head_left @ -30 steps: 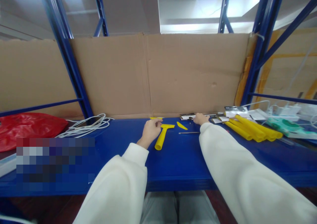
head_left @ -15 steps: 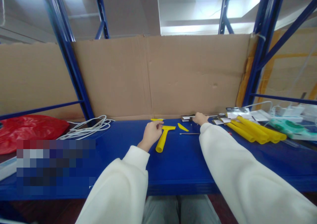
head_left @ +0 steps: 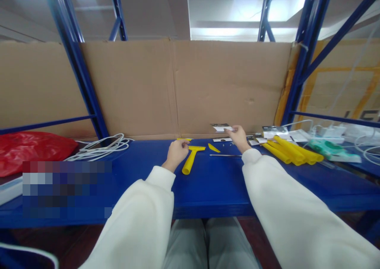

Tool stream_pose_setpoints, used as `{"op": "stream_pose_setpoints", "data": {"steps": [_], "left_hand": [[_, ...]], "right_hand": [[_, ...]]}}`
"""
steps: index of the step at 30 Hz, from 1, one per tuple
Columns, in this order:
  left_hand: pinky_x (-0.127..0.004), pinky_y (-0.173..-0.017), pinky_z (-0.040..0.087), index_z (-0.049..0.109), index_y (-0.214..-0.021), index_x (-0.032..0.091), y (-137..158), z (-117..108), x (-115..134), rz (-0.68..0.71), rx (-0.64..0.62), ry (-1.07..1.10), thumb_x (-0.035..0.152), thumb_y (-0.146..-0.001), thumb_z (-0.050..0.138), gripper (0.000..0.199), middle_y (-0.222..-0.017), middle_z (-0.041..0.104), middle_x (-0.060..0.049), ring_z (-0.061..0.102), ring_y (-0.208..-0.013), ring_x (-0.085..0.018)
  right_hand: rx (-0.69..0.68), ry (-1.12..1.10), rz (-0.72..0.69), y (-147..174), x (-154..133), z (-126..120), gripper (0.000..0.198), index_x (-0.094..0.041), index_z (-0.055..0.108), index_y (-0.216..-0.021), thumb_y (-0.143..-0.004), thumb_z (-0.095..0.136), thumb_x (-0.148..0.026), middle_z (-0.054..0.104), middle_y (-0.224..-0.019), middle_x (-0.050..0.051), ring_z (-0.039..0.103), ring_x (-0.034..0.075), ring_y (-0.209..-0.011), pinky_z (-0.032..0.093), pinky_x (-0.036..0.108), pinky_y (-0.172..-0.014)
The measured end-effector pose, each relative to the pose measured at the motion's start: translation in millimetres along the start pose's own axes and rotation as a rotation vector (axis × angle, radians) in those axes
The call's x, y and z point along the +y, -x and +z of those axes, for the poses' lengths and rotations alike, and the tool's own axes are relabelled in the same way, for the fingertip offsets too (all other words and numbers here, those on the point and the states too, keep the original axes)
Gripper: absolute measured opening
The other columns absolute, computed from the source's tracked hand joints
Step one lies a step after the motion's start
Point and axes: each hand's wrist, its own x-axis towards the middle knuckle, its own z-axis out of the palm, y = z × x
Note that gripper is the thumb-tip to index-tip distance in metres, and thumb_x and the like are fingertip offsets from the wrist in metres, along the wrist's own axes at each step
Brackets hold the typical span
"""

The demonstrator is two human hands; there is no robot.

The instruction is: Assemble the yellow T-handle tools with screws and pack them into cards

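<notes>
My right hand (head_left: 240, 137) is raised above the back of the blue table, its fingers closed on the edge of a small black-and-white card packet (head_left: 220, 127). A similar flat packet (head_left: 222, 140) lies just below it. My left hand (head_left: 176, 153) rests beside a yellow T-shaped scraper (head_left: 190, 162); its fingertips are pinched together, and what they hold, if anything, is too small to tell. Behind those fingers lies a flat yellow strip (head_left: 184, 139). A pointed yellow piece (head_left: 213, 147) and a thin metal rod (head_left: 224, 155) lie between the hands.
Several yellow tubular handles (head_left: 292, 152) lie on the right, near more packets (head_left: 274, 132) and a green-and-white bag (head_left: 332, 150). Coiled white cable (head_left: 103, 148) and a red plastic bag (head_left: 35, 148) occupy the left. A cardboard wall (head_left: 208, 86) and blue rack posts (head_left: 78, 71) stand behind.
My right hand has lifted a card packet from the table's back, where it was reaching down before. My left hand stays beside the scraper. The view has shifted slightly.
</notes>
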Motion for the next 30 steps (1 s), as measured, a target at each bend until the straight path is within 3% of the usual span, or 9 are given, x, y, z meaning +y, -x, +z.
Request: {"op": "stream_pose_setpoints", "data": {"steps": [4, 6, 9, 13, 18, 21, 26, 30], "left_hand": [[-0.034, -0.088, 0.054, 0.074, -0.081, 0.017, -2.6, 7.0, 4.9, -0.213, -0.031, -0.018, 0.019, -0.080, 0.064, 0.010, -0.098, 0.076, -0.015, 0.071, -0.104, -0.031], [-0.038, -0.088, 0.053, 0.070, -0.074, 0.018, -3.4, 12.3, 8.1, -0.319, -0.045, 0.016, 0.028, -0.075, 0.071, 0.011, -0.095, 0.076, -0.018, 0.069, -0.106, -0.035], [-0.038, -0.092, 0.051, 0.061, -0.065, 0.021, -3.5, 21.7, 11.3, -0.393, -0.096, 0.087, 0.037, -0.066, 0.079, 0.024, -0.089, 0.076, -0.015, 0.066, -0.113, -0.035], [-0.038, -0.091, 0.051, 0.055, -0.058, 0.018, -2.5, 34.0, 8.4, -0.366, -0.122, 0.073, 0.037, -0.062, 0.082, 0.033, -0.089, 0.075, -0.019, 0.066, -0.111, -0.038], [-0.033, -0.083, 0.055, 0.054, -0.056, 0.020, -2.0, 41.3, -2.0, -0.333, -0.091, 0.084, 0.016, -0.056, 0.081, 0.027, -0.076, 0.075, -0.013, 0.072, -0.098, -0.031], [-0.029, -0.073, 0.056, 0.056, -0.055, 0.021, -3.4, 38.1, -3.7, -0.334, -0.105, 0.126, 0.021, -0.059, 0.080, 0.025, -0.064, 0.071, -0.008, 0.073, -0.083, -0.027], [-0.024, -0.050, 0.049, 0.061, -0.060, 0.019, -4.0, 29.1, 6.5, -0.486, -0.192, 0.360, 0.019, -0.069, 0.072, 0.015, -0.048, 0.059, 0.000, 0.061, -0.047, -0.016], [-0.023, -0.047, 0.047, 0.067, -0.073, 0.015, -1.9, 28.3, 11.9, -0.530, -0.189, 0.626, 0.010, -0.073, 0.064, 0.006, -0.050, 0.061, -0.001, 0.056, -0.041, -0.013]], "right_hand": [[-0.098, -0.206, 0.099, 19.1, -8.2, -0.1, 0.061, -0.014, 0.044, -0.131, -0.078, 0.067, -0.035, 0.062, -0.126, 0.015, 0.063, 0.023, -0.111, 0.052, 0.033, -0.093], [-0.158, -0.267, 0.143, 27.0, -14.4, -0.4, 0.062, -0.014, 0.040, -0.134, -0.081, 0.066, -0.033, 0.062, -0.126, 0.015, 0.063, 0.022, -0.111, 0.053, 0.031, -0.091], [-0.202, -0.406, 0.195, 34.3, -22.5, -2.3, 0.047, -0.017, 0.047, -0.124, -0.084, 0.066, -0.031, 0.068, -0.110, 0.011, 0.067, 0.021, -0.106, 0.057, 0.030, -0.088], [-0.221, -0.674, 0.337, 38.7, -27.4, -7.4, 0.015, -0.020, 0.055, -0.094, -0.084, 0.066, -0.017, 0.068, -0.076, 0.003, 0.071, 0.018, -0.089, 0.059, 0.030, -0.083], [-0.310, -0.768, 0.481, 45.8, -30.6, -11.3, 0.023, -0.018, 0.054, -0.077, -0.077, 0.066, 0.002, 0.064, -0.062, 0.000, 0.068, 0.012, -0.069, 0.058, 0.023, -0.079], [-0.372, -0.773, 0.508, 49.8, -33.2, -11.5, 0.022, -0.016, 0.058, -0.075, -0.078, 0.064, 0.005, 0.066, -0.063, 0.001, 0.066, 0.011, -0.064, 0.057, 0.022, -0.079], [-0.402, -0.754, 0.451, 52.1, -35.9, -13.1, 0.020, -0.017, 0.061, -0.075, -0.084, 0.060, 0.001, 0.067, -0.066, 0.001, 0.064, 0.011, -0.064, 0.058, 0.024, -0.079], [-0.456, -0.716, 0.410, 54.3, -39.1, -15.8, 0.017, -0.018, 0.058, -0.077, -0.092, 0.055, -0.010, 0.070, -0.075, 0.004, 0.068, 0.013, -0.071, 0.058, 0.026, -0.081]]}}
